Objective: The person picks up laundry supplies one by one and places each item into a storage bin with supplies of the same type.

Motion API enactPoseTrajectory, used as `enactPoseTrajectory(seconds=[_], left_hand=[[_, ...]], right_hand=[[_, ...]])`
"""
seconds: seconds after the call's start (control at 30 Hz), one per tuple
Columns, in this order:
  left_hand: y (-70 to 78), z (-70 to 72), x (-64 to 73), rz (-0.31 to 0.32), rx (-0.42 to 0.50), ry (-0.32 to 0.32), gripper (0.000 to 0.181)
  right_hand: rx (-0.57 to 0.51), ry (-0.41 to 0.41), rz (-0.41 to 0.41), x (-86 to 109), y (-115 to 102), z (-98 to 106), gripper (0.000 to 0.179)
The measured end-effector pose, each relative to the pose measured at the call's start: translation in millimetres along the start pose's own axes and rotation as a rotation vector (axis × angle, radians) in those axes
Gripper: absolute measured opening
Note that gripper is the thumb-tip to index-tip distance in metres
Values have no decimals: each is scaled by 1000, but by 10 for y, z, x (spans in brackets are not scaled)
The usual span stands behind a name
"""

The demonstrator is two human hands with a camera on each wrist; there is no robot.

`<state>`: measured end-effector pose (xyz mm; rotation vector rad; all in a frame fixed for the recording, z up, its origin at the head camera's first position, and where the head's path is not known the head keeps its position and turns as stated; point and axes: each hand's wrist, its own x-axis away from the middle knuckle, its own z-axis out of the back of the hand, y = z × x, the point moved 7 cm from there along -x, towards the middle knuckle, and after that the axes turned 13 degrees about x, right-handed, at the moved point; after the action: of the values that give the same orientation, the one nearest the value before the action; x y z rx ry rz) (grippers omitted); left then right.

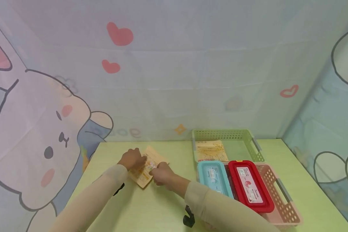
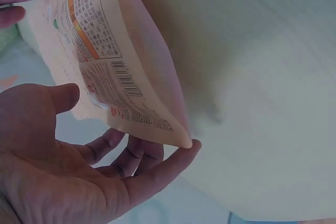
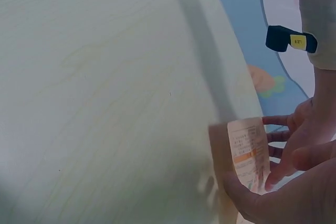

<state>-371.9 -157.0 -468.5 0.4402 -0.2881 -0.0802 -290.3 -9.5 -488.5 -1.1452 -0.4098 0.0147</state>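
Note:
A peach-coloured flat food packet [image 1: 149,166] with printed text and a barcode is held between both hands over the table. My left hand [image 1: 132,159] holds the packet's left end. In the left wrist view, its fingers curve behind one edge of the packet [image 2: 100,51], and the thumb stands beside the other edge. From the right, my right hand [image 1: 163,174] grips the packet's other side. Its thumb lies along the packet [image 3: 249,153] in the right wrist view; most of its other fingers are hidden there.
To the right, a pink basket [image 1: 290,209] bears a blue-lidded pack [image 1: 216,177] and a red-lidded pack [image 1: 250,187]. Behind it, a green basket [image 1: 237,145] contains another peach-coloured packet [image 1: 211,149]. A printed cloth [image 1: 168,80] hangs behind the table [image 1: 139,209].

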Motion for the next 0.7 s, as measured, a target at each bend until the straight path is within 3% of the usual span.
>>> enactPoseTrajectory(seconds=[0.13,0.23,0.5,0.7], left_hand=[[70,35,-48,-5,-2,22,69],[99,37,-80,-10,17,37,72],[192,22,-102,-68,25,69,73],[255,28,-94,-97,34,84,72]], right_hand=[[-30,47,2,-8,4,77,55],[-74,94,-2,-6,1,154,70],[-108,180,11,-10,-28,364,80],[-133,191,17,-10,-3,442,70]])
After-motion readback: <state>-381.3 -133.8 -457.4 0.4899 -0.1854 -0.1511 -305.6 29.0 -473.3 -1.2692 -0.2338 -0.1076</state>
